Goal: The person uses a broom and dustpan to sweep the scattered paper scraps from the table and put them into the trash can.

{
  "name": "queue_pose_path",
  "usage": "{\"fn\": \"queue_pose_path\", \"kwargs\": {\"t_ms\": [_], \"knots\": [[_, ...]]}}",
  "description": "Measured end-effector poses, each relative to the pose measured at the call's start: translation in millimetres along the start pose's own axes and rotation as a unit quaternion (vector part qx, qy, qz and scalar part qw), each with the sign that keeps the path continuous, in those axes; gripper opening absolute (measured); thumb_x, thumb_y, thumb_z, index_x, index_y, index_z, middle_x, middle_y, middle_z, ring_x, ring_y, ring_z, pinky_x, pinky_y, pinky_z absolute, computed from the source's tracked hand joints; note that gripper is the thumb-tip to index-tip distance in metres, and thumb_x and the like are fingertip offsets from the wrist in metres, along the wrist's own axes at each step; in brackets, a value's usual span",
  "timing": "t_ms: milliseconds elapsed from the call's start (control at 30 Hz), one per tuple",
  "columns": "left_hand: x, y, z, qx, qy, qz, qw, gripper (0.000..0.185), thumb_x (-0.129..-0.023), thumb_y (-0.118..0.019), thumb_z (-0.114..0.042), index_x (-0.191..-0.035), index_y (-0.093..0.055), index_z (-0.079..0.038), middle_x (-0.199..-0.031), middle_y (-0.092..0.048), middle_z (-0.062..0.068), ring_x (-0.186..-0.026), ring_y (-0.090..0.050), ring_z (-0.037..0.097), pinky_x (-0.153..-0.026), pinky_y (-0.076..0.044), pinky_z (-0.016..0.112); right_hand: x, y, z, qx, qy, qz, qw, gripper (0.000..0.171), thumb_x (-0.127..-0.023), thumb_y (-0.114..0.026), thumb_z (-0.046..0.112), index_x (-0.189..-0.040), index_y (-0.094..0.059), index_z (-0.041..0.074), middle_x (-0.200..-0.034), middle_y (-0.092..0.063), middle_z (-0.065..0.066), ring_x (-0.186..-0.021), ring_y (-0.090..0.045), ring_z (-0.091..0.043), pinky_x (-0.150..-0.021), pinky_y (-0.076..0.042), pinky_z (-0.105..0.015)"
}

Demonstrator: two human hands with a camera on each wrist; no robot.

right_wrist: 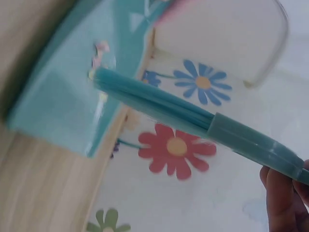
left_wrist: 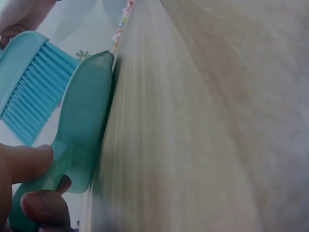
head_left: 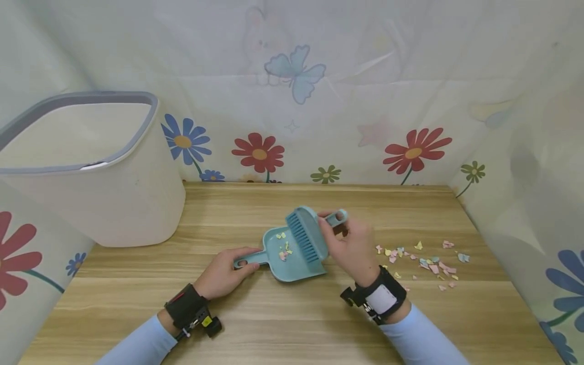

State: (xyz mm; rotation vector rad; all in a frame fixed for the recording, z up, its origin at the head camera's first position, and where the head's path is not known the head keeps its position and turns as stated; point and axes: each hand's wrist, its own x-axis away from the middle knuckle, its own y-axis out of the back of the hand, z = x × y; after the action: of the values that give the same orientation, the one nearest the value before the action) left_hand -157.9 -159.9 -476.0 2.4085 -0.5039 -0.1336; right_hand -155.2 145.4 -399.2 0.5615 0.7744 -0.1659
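Few paper scraps (head_left: 284,249) lie in the dustpan (head_left: 292,268).

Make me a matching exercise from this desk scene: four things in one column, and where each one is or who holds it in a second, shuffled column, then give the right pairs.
Things
1. dustpan
2. brush
3. paper scraps
4. bin

Places
A. stands at the far left of the table
B. lie loose on the wood, right of the hands
C. held by its handle in the left hand
D. held in the right hand, bristles over the pan

Pairs: 1-C, 2-D, 3-B, 4-A
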Motion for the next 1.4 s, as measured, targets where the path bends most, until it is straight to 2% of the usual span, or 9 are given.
{"fn": "queue_pose_path", "kwargs": {"t_ms": [100, 233, 567, 733, 900, 1033, 1200, 1300, 1400], "knots": [[0.1, -0.2, 0.6, -0.001, 0.0, -0.003, 1.0, 0.04, -0.1, -0.07, -0.033, -0.138, -0.067, -0.022, -0.078, -0.053, -0.007, -0.055, -0.041, 0.002, -0.055, -0.037, 0.021, -3.0, 15.2, -7.1, 0.007, -0.019, -0.027, 0.999, 0.009, -0.092, -0.076, 0.006, -0.101, -0.077, 0.004, -0.085, -0.078, -0.009, -0.056, -0.062, -0.008, -0.045, -0.041, -0.016], [-0.1, 0.0, 1.8, 0.005, 0.001, -0.002, 1.0, 0.041, -0.101, -0.069, -0.034, -0.139, -0.066, -0.021, -0.078, -0.053, -0.007, -0.055, -0.04, 0.003, -0.055, -0.037, 0.021, -2.1, 35.1, -15.7, 0.02, -0.046, -0.042, 0.998, 0.01, -0.093, -0.076, 0.006, -0.103, -0.078, 0.005, -0.085, -0.078, -0.009, -0.057, -0.059, -0.007, -0.048, -0.043, -0.016], [1.4, 7.1, -0.3, 0.013, 0.001, -0.001, 0.9999, 0.044, -0.102, -0.067, -0.033, -0.142, -0.064, -0.015, -0.092, -0.061, -0.001, -0.061, -0.043, 0.005, -0.057, -0.039, 0.021, 17.4, 74.6, -37.6, 0.076, -0.071, -0.041, 0.994, 0.01, -0.093, -0.075, 0.004, -0.102, -0.079, 0.004, -0.082, -0.077, -0.013, -0.056, -0.057, 0.0, -0.049, -0.042, -0.014], [1.9, 16.0, -5.2, 0.009, 0.005, -0.013, 0.9999, 0.043, -0.103, -0.066, -0.032, -0.141, -0.064, -0.013, -0.089, -0.057, -0.001, -0.063, -0.043, 0.005, -0.057, -0.037, 0.02, 33.1, 90.4, -46.1, 0.069, -0.081, -0.049, 0.993, 0.013, -0.09, -0.075, -0.001, -0.102, -0.079, 0.002, -0.079, -0.075, -0.012, -0.056, -0.055, 0.005, -0.051, -0.042, -0.012], [4.3, 26.7, -14.3, 0.001, 0.003, -0.028, 0.9996, 0.042, -0.104, -0.065, -0.031, -0.142, -0.063, -0.015, -0.089, -0.056, -0.001, -0.067, -0.045, 0.009, -0.058, -0.037, 0.021, 47.8, 105.4, -52.6, 0.039, -0.122, -0.06, 0.99, 0.014, -0.089, -0.075, -0.006, -0.1, -0.079, 0.002, -0.083, -0.073, 0.006, -0.056, -0.052, 0.004, -0.05, -0.04, -0.013], [9.1, 38.2, -24.1, 0.006, 0.001, -0.045, 0.999, 0.041, -0.104, -0.064, -0.032, -0.143, -0.063, -0.018, -0.095, -0.06, 0.002, -0.067, -0.046, 0.013, -0.057, -0.039, 0.023, 57.2, 116.8, -57.1, 0.034, -0.165, -0.06, 0.984, 0.012, -0.09, -0.074, -0.006, -0.099, -0.078, 0.001, -0.087, -0.069, 0.024, -0.062, -0.06, 0.006, -0.055, -0.046, -0.011], [17.8, 57.2, -40.4, 0.031, -0.023, -0.073, 0.9966, 0.038, -0.105, -0.063, -0.029, -0.142, -0.062, -0.02, -0.095, -0.062, 0.005, -0.057, -0.04, 0.009, -0.051, -0.037, 0.023, 72.0, 124.3, -62.9, 0.014, -0.214, -0.057, 0.975, 0.01, -0.092, -0.072, -0.007, -0.1, -0.076, -0.004, -0.086, -0.071, 0.021, -0.062, -0.065, 0.0, -0.057, -0.052, -0.015], [24.7, 71.3, -50.7, 0.022, -0.056, -0.114, 0.9917, 0.037, -0.104, -0.065, -0.023, -0.14, -0.064, -0.015, -0.088, -0.063, 0.006, -0.051, -0.033, 0.005, -0.046, -0.033, 0.023, 81.1, 125.3, -66.3, 0.01, -0.239, -0.057, 0.969, 0.01, -0.093, -0.071, -0.006, -0.102, -0.074, -0.008, -0.087, -0.072, 0.021, -0.06, -0.065, -0.002, -0.057, -0.052, -0.016], [34.2, 87.9, -62.2, -0.002, -0.091, -0.166, 0.982, 0.038, -0.102, -0.068, -0.016, -0.139, -0.065, -0.011, -0.087, -0.067, 0.007, -0.05, -0.033, 0.003, -0.042, -0.031, 0.024, 85.9, 124.2, -67.7, 0.015, -0.258, -0.053, 0.964, 0.012, -0.094, -0.071, -0.004, -0.105, -0.074, -0.008, -0.09, -0.072, 0.022, -0.063, -0.065, -0.002, -0.057, -0.054, -0.018]]}}
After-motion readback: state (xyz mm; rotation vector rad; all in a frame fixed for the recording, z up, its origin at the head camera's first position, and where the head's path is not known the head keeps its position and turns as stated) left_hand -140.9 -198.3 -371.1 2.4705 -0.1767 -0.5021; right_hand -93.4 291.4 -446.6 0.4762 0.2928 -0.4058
